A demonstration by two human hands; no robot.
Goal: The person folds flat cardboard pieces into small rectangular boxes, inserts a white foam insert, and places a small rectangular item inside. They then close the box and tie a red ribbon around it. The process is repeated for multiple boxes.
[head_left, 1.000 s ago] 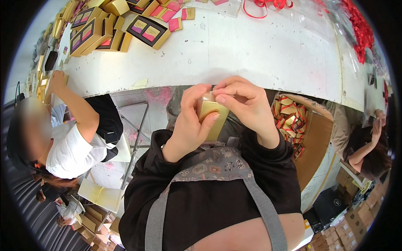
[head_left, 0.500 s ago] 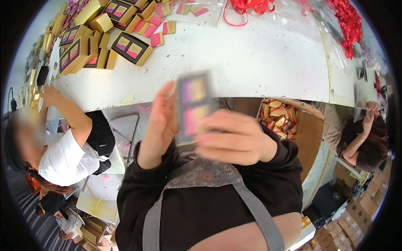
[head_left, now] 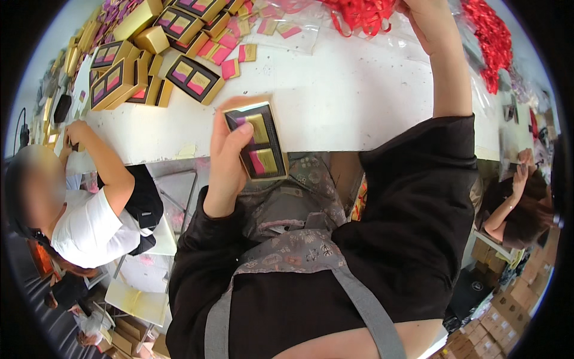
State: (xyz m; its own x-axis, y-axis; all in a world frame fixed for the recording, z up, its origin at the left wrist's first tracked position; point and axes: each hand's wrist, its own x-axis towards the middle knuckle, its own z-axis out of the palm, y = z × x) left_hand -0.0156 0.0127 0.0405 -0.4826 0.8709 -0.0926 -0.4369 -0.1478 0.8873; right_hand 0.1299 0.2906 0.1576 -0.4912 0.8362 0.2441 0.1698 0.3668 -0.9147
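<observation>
A gold-edged box (head_left: 262, 158) with a dark inner frame and two pink, purple and gold packets in it is held by my left hand (head_left: 224, 152). That thumb presses on the upper packet, and the box tilts slightly over the near table edge. Stretched far forward, my right hand (head_left: 418, 18) is at the pile of red ribbons (head_left: 362, 15) near the top of the picture. Its fingers are mostly cut off or hidden, so whether they grip a ribbon does not show.
Filled gold boxes (head_left: 194, 79) and loose packets (head_left: 246, 52) lie at the far left of the white table (head_left: 335, 113). Red shredded filler (head_left: 490, 48) sits at the far right. Co-workers sit on both sides. My right sleeve mostly covers a carton of ribboned boxes (head_left: 360, 197).
My right hand has left the box and reached forward to the red ribbons. My left hand alone now holds the box, slightly further left.
</observation>
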